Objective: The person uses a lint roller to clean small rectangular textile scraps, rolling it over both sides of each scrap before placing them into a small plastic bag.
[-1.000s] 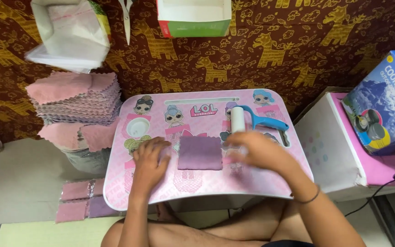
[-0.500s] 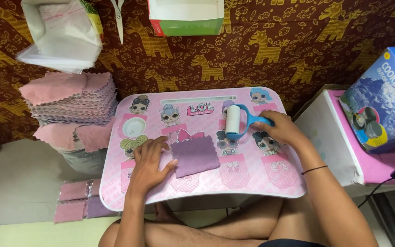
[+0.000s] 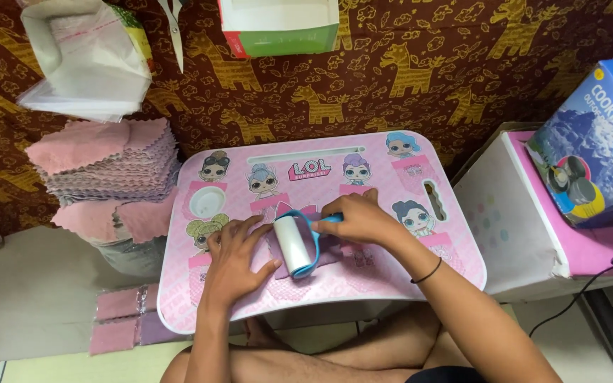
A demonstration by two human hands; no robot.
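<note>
A small mauve cloth [image 3: 324,250] lies on the pink lap table [image 3: 391,280] with cartoon doll pictures. My left hand [image 3: 234,259] presses flat on the cloth's left side, fingers spread. My right hand [image 3: 360,218] grips the blue handle of a lint roller [image 3: 296,245], whose white roll rests on the cloth between my hands. A black band circles my right wrist.
A tall stack of pink cloths [image 3: 111,164] stands left of the table, with bagged cloths [image 3: 118,319] on the floor below it. A white plastic bag [image 3: 86,60] and an open box [image 3: 278,25] lie at the back. A blue box [image 3: 597,145] sits on a white-and-pink box at right.
My right hand took the lint roller from the table's upper right and brought it down onto the cloth. My left hand stayed on the cloth's left side.
</note>
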